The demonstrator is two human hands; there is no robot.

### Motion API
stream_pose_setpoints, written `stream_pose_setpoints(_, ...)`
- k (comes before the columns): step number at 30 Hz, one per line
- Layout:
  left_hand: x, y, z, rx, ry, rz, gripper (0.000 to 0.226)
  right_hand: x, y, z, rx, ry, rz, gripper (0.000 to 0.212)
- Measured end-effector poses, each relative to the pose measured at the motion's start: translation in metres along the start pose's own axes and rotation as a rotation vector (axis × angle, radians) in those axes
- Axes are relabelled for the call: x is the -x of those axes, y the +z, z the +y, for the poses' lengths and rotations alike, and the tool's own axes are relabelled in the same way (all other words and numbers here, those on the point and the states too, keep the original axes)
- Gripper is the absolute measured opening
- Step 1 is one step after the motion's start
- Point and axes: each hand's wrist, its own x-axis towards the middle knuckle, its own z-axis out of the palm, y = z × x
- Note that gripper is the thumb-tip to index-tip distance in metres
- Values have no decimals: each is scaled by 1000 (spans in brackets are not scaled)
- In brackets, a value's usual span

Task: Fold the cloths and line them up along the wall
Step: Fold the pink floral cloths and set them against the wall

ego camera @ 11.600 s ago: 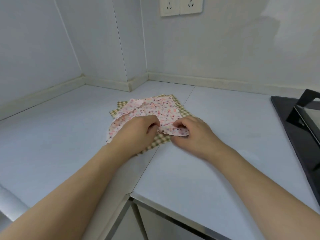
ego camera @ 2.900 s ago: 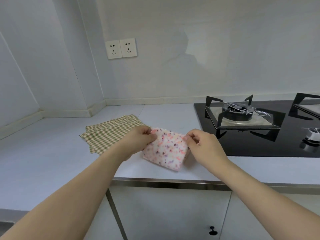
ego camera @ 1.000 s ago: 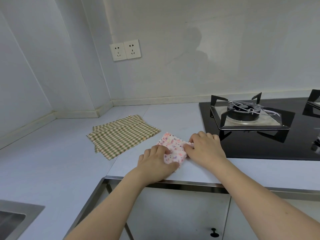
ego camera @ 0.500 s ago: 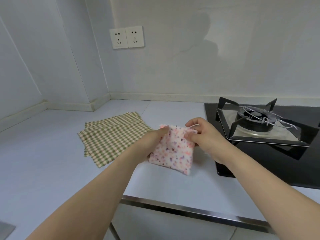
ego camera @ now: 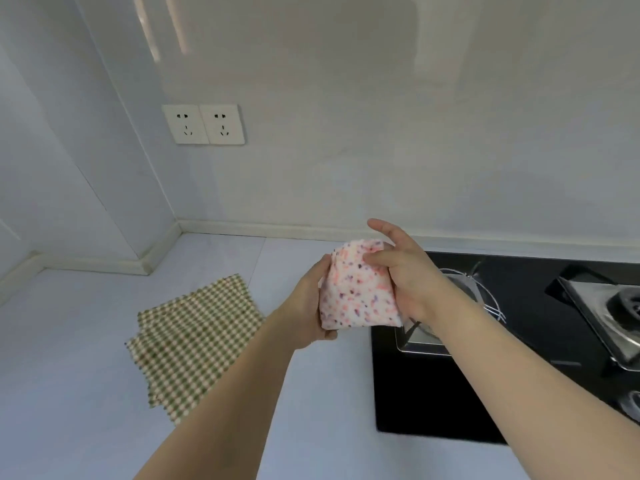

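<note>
Step in hand: carrying a folded cloth to its place; the small folded pink-and-white floral cloth (ego camera: 358, 292) is held in the air above the pale counter (ego camera: 86, 393), over the seam where the counter meets the black glass hob (ego camera: 433, 393)
Left hand: the left hand (ego camera: 310, 308) cups the cloth's left edge and lower corner, fingers curled behind it, thumb side towards the camera
Right hand: the right hand (ego camera: 403, 275) clasps the right edge, one finger laid across the front of the cloth; another finger stands free at the top
Cloth remaining: the green-and-cream checked cloths (ego camera: 194, 344) lie flat and unfolded on the counter, left of the hands, well apart from the back wall (ego camera: 346, 168); judged at least two layers, offset
Next move, judged: lower the folded cloth flat against the white skirting strip (ego camera: 277, 232) at the counter's back edge, fold kept closed on release, clear of the hob; then fold the checked ones
Hidden or unclear: left fingers behind the cloth; number of folds; exact count of checked layers; burner grate (ego camera: 620, 327) cut by the frame's right edge; double wall socket (ego camera: 204, 124) plain
</note>
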Motion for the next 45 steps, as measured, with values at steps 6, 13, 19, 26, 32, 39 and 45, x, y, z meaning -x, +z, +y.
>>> stream_pose_setpoints(6,35,79,48,39,177,-24,51,39,-40,-71,108,-40,162,56)
stream_pose_setpoints(13,33,208,54,-268,604,247,26,59,-134,-98,-16,185,346,30)
stream_pose_setpoints(19,1,303,27,-619,686,420,32,64,-224,-97,259,216,449,42)
stream_pose_setpoints(26,-41,377,13,-803,716,492,27,54,-312,-92,621,-65,590,40)
stream_pose_setpoints(32,-90,462,5,-828,667,332,20,51,-408,-99,597,-45,691,45)
stream_pose_setpoints(39,-142,588,-26,-761,587,293,31,57,-549,-113,576,-25,674,48)
stream_pose_setpoints(45,-170,691,-52,-698,492,275,28,69,-660,-135,577,1,635,47)
